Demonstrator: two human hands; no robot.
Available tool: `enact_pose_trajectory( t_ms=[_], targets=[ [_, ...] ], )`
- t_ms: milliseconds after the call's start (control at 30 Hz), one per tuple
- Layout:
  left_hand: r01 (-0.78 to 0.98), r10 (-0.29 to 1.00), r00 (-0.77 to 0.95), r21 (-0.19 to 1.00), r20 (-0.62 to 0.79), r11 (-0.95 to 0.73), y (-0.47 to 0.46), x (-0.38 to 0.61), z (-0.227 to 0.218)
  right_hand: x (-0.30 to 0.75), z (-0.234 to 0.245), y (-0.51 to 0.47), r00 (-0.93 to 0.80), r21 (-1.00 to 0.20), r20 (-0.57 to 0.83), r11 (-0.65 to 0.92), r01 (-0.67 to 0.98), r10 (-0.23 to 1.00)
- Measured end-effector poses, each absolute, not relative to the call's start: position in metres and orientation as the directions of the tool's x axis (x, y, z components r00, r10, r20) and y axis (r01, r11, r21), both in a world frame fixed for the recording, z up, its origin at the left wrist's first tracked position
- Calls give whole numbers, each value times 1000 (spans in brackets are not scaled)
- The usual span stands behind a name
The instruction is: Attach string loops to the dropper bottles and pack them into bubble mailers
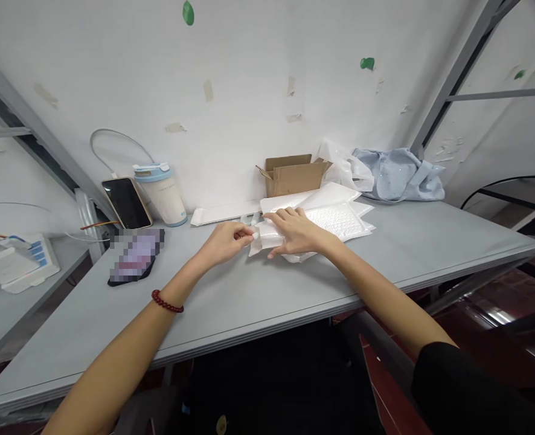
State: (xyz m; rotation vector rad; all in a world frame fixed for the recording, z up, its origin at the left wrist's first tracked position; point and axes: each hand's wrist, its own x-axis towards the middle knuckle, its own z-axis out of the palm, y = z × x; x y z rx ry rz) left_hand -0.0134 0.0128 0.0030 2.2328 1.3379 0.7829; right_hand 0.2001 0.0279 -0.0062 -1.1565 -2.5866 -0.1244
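My left hand [227, 240], with a red bead bracelet [166, 301] on the wrist, pinches the left end of a small white foam-wrapped packet [267, 237] on the grey table [258, 290]. My right hand [294, 231] lies flat on top of the same packet, fingers stretched out and pressing it down. Just behind the hands lies a pile of white bubble mailers [340, 214], one of them lifted open.
At the back stand an open cardboard box [293, 174], a white plastic bag [346, 166] and a light blue garment [398, 175]. A phone [126, 202] leans by a white mug [161, 193]. A blurred dark pouch [136, 257] lies left. A flat white strip [224, 213] lies near the wall.
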Motion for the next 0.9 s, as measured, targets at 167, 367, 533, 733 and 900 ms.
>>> enact_pose_trajectory(
  t_ms=[167,367,533,733,900],
  targets=[
    [570,941,246,750,233,-335,12,-10,3,202,-4,27,-639,-53,315,685,727,702],
    [246,956,141,926,258,-286,-2,16,-5,196,-1,21,-703,-38,333,754,656,628],
    [68,972,178,984,153,-167,-1,14,-5,205,8,22,-670,-211,406,776,594,622],
    [40,961,209,980,181,-193,2,3,2,217,20,29,-481,-374,400,618,692,780],
    [188,959,244,963,146,-195,-2,5,8,220,18,35,-527,-410,325,619,670,785]
  ],
)
